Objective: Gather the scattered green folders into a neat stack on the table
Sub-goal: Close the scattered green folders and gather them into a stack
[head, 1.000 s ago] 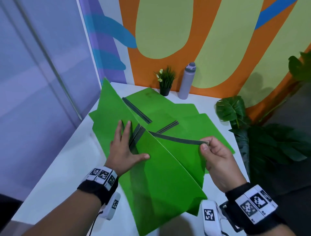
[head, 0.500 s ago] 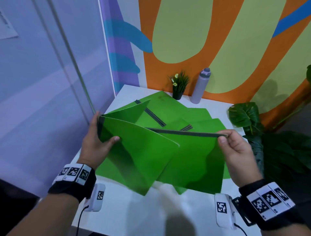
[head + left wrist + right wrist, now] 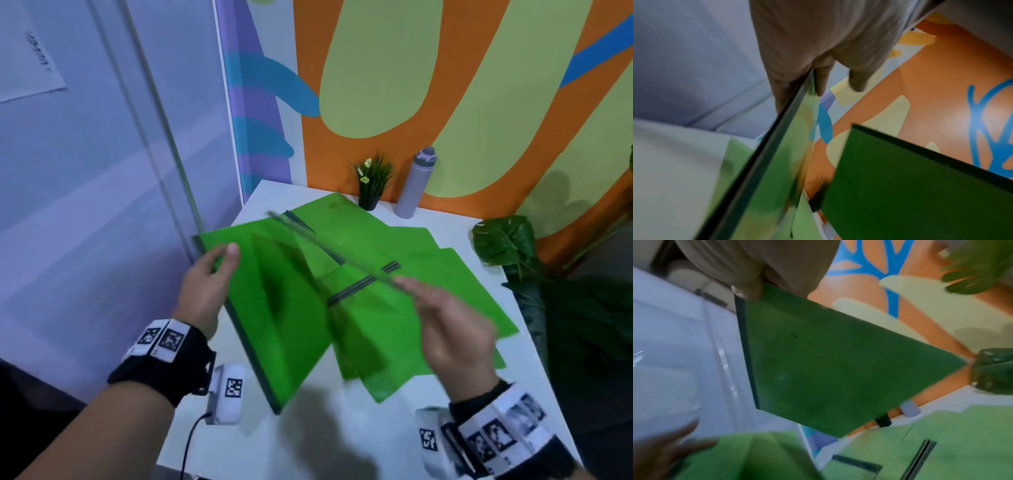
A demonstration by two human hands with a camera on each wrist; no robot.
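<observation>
Two green folders are held above the white table (image 3: 342, 445). My left hand (image 3: 219, 263) grips the left edge of one folder (image 3: 284, 325), thumb on top; its dark spine (image 3: 760, 162) runs past the fingers (image 3: 820, 81). My right hand (image 3: 411, 287) pinches the corner of a second green folder (image 3: 828, 361) by its dark spine, tilted and blurred over the first. More green folders (image 3: 455, 274) lie spread and overlapping on the table behind, one (image 3: 339, 212) near the back.
A small potted plant (image 3: 371, 185) and a grey bottle (image 3: 414, 185) stand at the table's back edge by the painted wall. A large leafy plant (image 3: 507, 243) crowds the right side. A glass wall runs along the left.
My left hand went from pressing flat to gripping a folder's edge and lifting it. The right hand's folder has swung up and leftward over it.
</observation>
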